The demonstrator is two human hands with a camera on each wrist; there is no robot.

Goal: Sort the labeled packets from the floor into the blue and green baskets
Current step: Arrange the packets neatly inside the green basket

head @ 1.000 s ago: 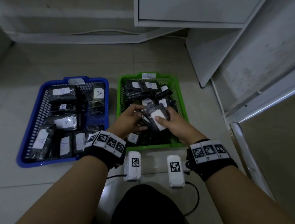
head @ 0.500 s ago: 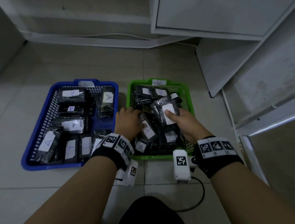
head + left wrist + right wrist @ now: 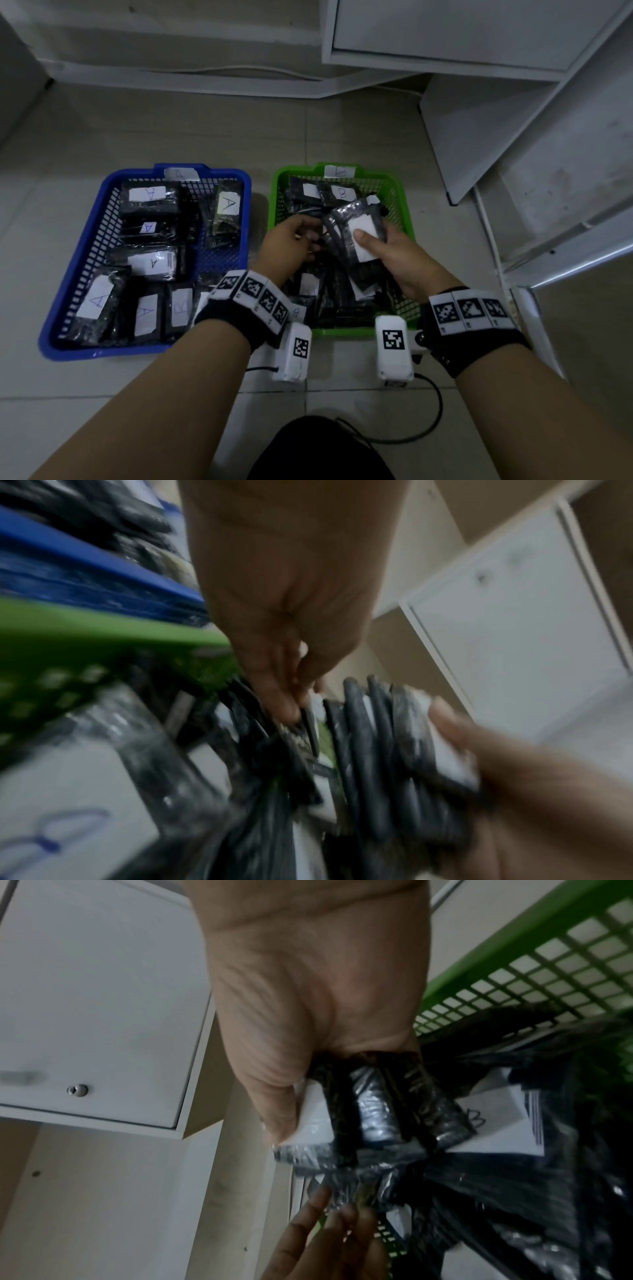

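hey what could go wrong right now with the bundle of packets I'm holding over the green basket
1. The right hand grips several slippery packets at once; one could slide out onto the floor.
2. Its thumb covers the top label, so the letter can't be checked.
3. A packet marked B already lies in the blue basket among the A's, so mis-sorting is a real risk.

Bare floor (image 3: 171,130) lies open beyond both baskets and left of the blue basket (image 3: 68,298). Only a narrow strip of floor separates it from the green basket (image 3: 399,205). The white cabinet (image 3: 479,144) closes off the right side, and packets (image 3: 150,263) crowd both basket interiors.
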